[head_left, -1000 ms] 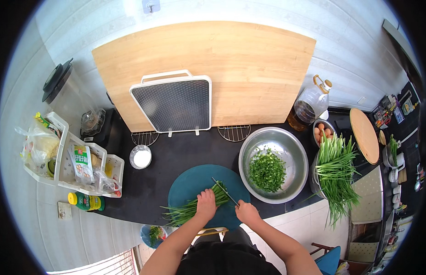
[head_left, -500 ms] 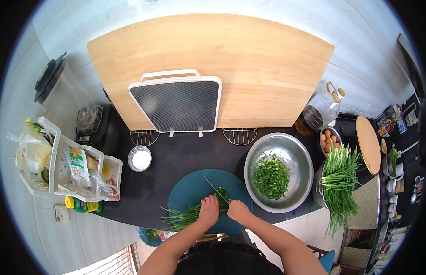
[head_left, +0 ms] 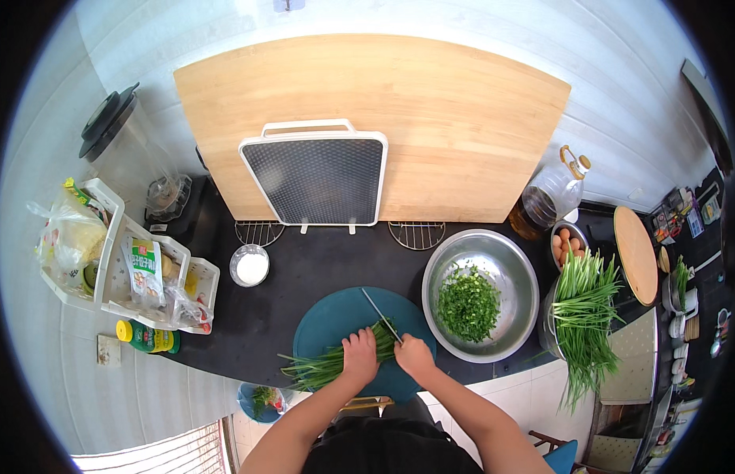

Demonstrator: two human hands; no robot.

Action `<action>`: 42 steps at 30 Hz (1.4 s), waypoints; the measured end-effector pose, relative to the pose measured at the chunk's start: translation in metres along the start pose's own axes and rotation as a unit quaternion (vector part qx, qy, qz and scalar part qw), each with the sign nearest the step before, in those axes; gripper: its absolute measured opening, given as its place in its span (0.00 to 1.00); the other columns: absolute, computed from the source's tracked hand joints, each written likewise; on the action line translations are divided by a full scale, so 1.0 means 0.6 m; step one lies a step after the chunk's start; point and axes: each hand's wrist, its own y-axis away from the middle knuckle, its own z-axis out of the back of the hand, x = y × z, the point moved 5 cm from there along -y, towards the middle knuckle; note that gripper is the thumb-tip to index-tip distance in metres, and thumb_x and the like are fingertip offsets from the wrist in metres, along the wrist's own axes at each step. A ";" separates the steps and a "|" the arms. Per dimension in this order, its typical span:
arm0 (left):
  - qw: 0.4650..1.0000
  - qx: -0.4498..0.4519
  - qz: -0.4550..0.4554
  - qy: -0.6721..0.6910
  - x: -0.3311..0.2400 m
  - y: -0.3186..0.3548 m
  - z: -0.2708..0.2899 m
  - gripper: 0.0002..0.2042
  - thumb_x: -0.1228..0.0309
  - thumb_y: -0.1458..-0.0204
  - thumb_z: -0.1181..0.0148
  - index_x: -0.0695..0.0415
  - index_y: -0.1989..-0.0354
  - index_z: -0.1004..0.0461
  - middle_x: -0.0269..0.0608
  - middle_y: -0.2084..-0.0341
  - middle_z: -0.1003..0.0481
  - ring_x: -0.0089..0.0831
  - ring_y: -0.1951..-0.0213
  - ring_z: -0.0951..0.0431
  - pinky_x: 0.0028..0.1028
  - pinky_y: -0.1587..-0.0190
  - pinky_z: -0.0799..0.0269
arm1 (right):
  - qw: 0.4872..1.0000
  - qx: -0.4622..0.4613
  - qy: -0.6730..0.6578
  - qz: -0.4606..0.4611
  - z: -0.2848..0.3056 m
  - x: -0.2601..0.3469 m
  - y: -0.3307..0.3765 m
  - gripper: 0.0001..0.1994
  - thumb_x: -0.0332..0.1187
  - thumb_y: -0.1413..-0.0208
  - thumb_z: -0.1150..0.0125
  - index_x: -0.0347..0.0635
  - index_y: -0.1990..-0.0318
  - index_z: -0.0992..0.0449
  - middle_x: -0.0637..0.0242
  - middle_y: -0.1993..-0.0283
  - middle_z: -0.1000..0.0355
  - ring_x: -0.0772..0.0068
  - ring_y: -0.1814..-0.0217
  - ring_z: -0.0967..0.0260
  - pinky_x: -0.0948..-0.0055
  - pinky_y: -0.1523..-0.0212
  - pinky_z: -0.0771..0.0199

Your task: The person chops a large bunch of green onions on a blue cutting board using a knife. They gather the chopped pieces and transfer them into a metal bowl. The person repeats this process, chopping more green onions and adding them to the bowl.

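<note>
Of the two hands at lower centre, the left hand (head_left: 359, 359) is curled over one bunch of long green leaves (head_left: 324, 368), fingers closed down on it; the right hand (head_left: 416, 356) is wrapped firmly around the handle of one knife (head_left: 380, 314), its blade slanting toward the upper left across the leaves. The bunch lies on one teal round board (head_left: 328, 316), lower centre. Right of centre stands one steel bowl (head_left: 530, 316) holding one heap of chopped greens (head_left: 469, 304); at the right, a second leaf bunch (head_left: 585, 308) droops. Left of centre is one small bowl of white contents (head_left: 250, 267). Farther back are several eggs (head_left: 567, 243), too overlapped to count, one oil jug (head_left: 545, 201) at upper right, two wire rack ends (head_left: 416, 235), one dark textured panel (head_left: 320, 180), and, behind it, one large wooden board (head_left: 462, 134) across the upper centre.
</note>
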 end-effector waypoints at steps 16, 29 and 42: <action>0.993 -0.025 0.018 0.117 0.018 0.028 0.005 0.52 0.52 0.68 0.29 0.67 0.38 0.52 0.50 0.46 0.40 0.46 0.45 0.39 0.46 0.40 0.48 | 0.999 0.010 -0.036 -0.028 0.063 -0.022 0.113 0.23 0.53 0.43 0.53 0.38 0.64 0.27 0.49 0.73 0.27 0.43 0.67 0.28 0.54 0.65 0.28; 0.996 -0.069 -0.062 -0.011 0.013 0.009 -0.035 0.41 0.53 0.58 0.38 0.71 0.42 0.45 0.50 0.52 0.37 0.42 0.51 0.37 0.39 0.49 0.41 | 0.994 0.074 0.075 -0.032 0.005 -0.030 0.075 0.24 0.48 0.41 0.55 0.32 0.73 0.28 0.43 0.74 0.28 0.40 0.68 0.29 0.52 0.66 0.27; 0.991 -0.074 -0.076 -0.078 0.010 0.005 -0.043 0.27 0.68 0.53 0.53 0.71 0.45 0.41 0.51 0.54 0.35 0.41 0.55 0.36 0.37 0.53 0.39 | 0.995 0.070 0.074 -0.021 -0.056 0.011 -0.019 0.16 0.38 0.46 0.49 0.31 0.73 0.26 0.41 0.72 0.27 0.43 0.67 0.27 0.55 0.63 0.25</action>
